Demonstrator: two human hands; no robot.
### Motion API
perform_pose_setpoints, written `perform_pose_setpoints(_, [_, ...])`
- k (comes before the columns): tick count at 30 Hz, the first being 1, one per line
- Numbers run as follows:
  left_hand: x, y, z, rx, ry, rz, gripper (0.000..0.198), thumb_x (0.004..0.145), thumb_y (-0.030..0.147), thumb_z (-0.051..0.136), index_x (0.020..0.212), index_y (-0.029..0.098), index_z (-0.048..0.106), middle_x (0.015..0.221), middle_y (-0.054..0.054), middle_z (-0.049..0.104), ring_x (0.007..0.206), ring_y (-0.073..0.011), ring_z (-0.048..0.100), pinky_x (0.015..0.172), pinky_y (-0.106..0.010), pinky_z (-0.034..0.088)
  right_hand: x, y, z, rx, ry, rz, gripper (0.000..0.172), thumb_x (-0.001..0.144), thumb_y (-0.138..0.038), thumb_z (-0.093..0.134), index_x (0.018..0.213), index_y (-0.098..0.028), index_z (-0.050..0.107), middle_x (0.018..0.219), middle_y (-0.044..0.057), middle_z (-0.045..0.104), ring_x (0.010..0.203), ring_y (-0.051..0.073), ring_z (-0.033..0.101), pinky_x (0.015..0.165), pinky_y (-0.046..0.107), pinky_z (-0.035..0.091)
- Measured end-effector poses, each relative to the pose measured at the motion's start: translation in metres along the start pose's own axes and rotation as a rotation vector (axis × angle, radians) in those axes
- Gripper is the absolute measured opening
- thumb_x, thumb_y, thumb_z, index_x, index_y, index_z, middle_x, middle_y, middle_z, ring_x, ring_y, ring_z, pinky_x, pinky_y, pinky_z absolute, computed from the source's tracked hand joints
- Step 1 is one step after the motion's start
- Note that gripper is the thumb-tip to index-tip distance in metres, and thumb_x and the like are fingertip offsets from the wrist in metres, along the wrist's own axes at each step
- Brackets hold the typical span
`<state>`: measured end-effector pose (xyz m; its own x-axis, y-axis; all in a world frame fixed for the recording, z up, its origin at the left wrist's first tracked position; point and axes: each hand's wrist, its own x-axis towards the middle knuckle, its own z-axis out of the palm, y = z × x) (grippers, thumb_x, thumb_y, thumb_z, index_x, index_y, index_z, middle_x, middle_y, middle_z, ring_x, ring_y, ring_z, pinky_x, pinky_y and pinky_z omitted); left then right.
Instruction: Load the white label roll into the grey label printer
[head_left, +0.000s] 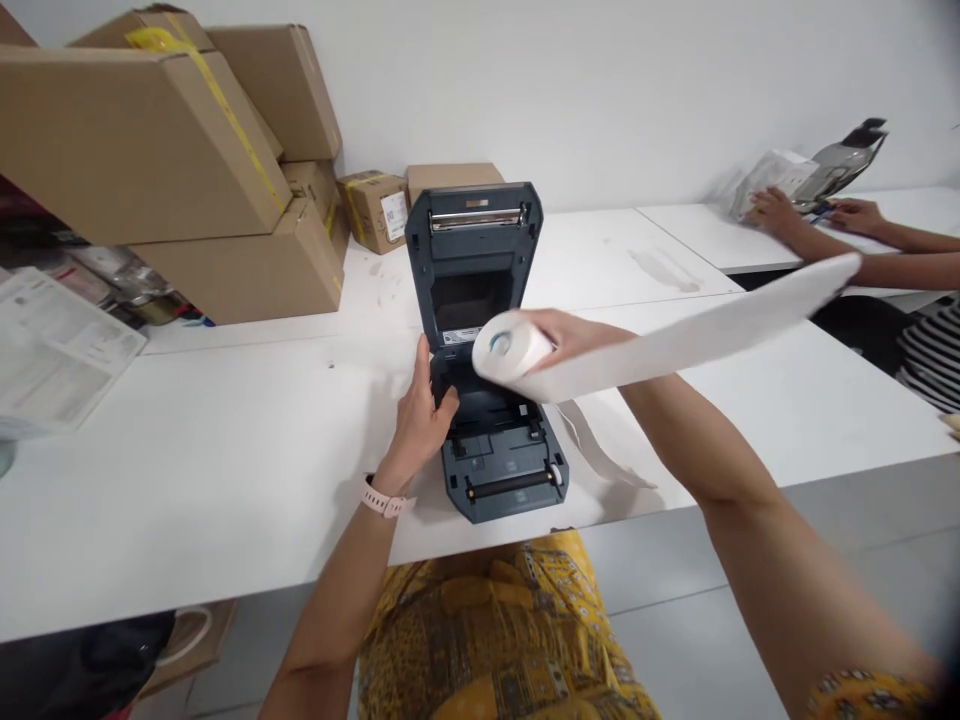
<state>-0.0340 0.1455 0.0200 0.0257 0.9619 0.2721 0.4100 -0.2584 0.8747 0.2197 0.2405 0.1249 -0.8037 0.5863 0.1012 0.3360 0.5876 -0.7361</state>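
Observation:
A dark grey label printer (491, 450) stands near the front edge of the white table (187, 450) with its lid (474, 262) raised upright. My left hand (422, 415) grips the printer's left side wall, fingers curled over its edge. My right hand (571, 335) holds a white paper roll (511, 348) just above the printer's open bay. A long strip of paper (712, 332) stretches from the roll out to the right. A short paper strip (592, 445) lies on the table to the right of the printer.
Large cardboard boxes (157, 150) are stacked at the back left, with smaller boxes (375, 208) behind the printer. Printed sheets (52, 345) lie at the far left. Another person's hands (780, 210) handle white and silver bags (817, 170) at the back right.

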Motion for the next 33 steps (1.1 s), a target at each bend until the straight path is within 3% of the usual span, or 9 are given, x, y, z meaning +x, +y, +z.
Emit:
perform_pose_setpoints(3, [-0.002,-0.005,0.001,-0.051,0.005,-0.015,0.089,0.103,0.047,0.057,0.172,0.037,0.002,0.182,-0.010,0.015,0.166,-0.0335,0.027,0.133,-0.057,0.029,0.022,-0.020,0.015,-0.209,-0.188,-0.025,0.061,0.074,-0.053,0.086,0.125,-0.024,0.070,0.122,0.008,0.076,0.109,0.029,0.071,0.093,0.040,0.056])
perform_pose_setpoints(6, [-0.004,-0.007,0.001,-0.068,-0.008,-0.008,0.088,0.105,0.050,0.054,0.172,0.039,-0.001,0.183,-0.009,0.011,0.167,-0.0325,0.022,0.134,-0.057,0.027,0.027,-0.026,0.029,-0.427,-0.259,0.004,0.067,0.074,-0.055,0.087,0.130,-0.025,0.067,0.119,0.009,0.073,0.104,0.029,0.070,0.088,0.041,0.054])
perform_pose_setpoints(13, [-0.005,-0.006,0.000,-0.037,-0.024,0.025,0.082,0.107,0.053,0.047,0.172,0.037,-0.002,0.183,-0.008,0.009,0.169,-0.0282,0.014,0.136,-0.054,0.023,0.032,-0.008,0.048,-0.514,-0.379,0.057,0.078,0.085,-0.071,0.074,0.144,-0.022,0.060,0.123,0.013,0.072,0.103,0.032,0.071,0.091,0.045,0.054])
perform_pose_setpoints(16, [-0.005,-0.005,-0.001,-0.023,-0.023,0.023,0.080,0.106,0.051,0.049,0.172,0.036,0.005,0.183,-0.007,0.013,0.168,-0.0287,0.019,0.135,-0.054,0.026,0.034,0.002,0.059,-0.604,-0.310,0.023,0.084,0.095,-0.072,0.060,0.154,-0.013,0.052,0.133,0.023,0.070,0.115,0.040,0.068,0.101,0.055,0.051])
perform_pose_setpoints(18, [-0.004,-0.003,-0.002,0.007,-0.031,0.014,0.074,0.106,0.048,0.050,0.171,0.035,0.016,0.181,-0.008,0.023,0.166,-0.0284,0.029,0.133,-0.053,0.030,0.029,0.004,0.065,-0.627,-0.215,-0.031,0.083,0.101,-0.068,0.054,0.158,-0.008,0.047,0.144,0.027,0.064,0.126,0.042,0.064,0.105,0.059,0.049])
perform_pose_setpoints(21, [-0.002,0.003,-0.003,0.079,-0.042,0.023,0.053,0.106,0.042,0.048,0.157,0.030,0.048,0.172,-0.008,0.043,0.160,-0.0270,0.041,0.132,-0.051,0.034,0.005,-0.005,0.072,-0.580,-0.069,-0.131,0.071,0.107,-0.061,0.045,0.158,-0.011,0.047,0.156,0.024,0.057,0.138,0.039,0.059,0.112,0.058,0.049])
perform_pose_setpoints(23, [-0.002,0.007,-0.004,0.120,-0.043,0.033,0.043,0.106,0.041,0.047,0.144,0.026,0.061,0.169,-0.009,0.048,0.158,-0.0271,0.045,0.131,-0.051,0.036,-0.019,-0.016,0.079,-0.573,-0.022,-0.174,0.063,0.111,-0.056,0.038,0.155,-0.013,0.052,0.156,0.021,0.060,0.141,0.036,0.059,0.116,0.057,0.049])
perform_pose_setpoints(27, [-0.003,0.010,-0.003,0.148,-0.040,0.033,0.040,0.105,0.041,0.047,0.137,0.023,0.065,0.169,-0.011,0.048,0.157,-0.0269,0.046,0.129,-0.049,0.039,-0.072,-0.032,0.107,-0.640,-0.002,-0.187,0.059,0.111,-0.054,0.039,0.152,-0.015,0.055,0.156,0.019,0.060,0.144,0.033,0.060,0.118,0.057,0.051])
perform_pose_setpoints(33, [-0.004,0.013,-0.003,0.083,-0.040,-0.021,0.038,0.103,0.041,0.052,0.136,0.026,0.065,0.172,-0.010,0.044,0.159,-0.0285,0.044,0.124,-0.050,0.045,-0.109,-0.043,0.165,-0.739,0.245,-0.101,0.067,0.107,-0.053,0.052,0.162,-0.016,0.041,0.168,0.019,0.045,0.160,0.032,0.041,0.125,0.055,0.047])
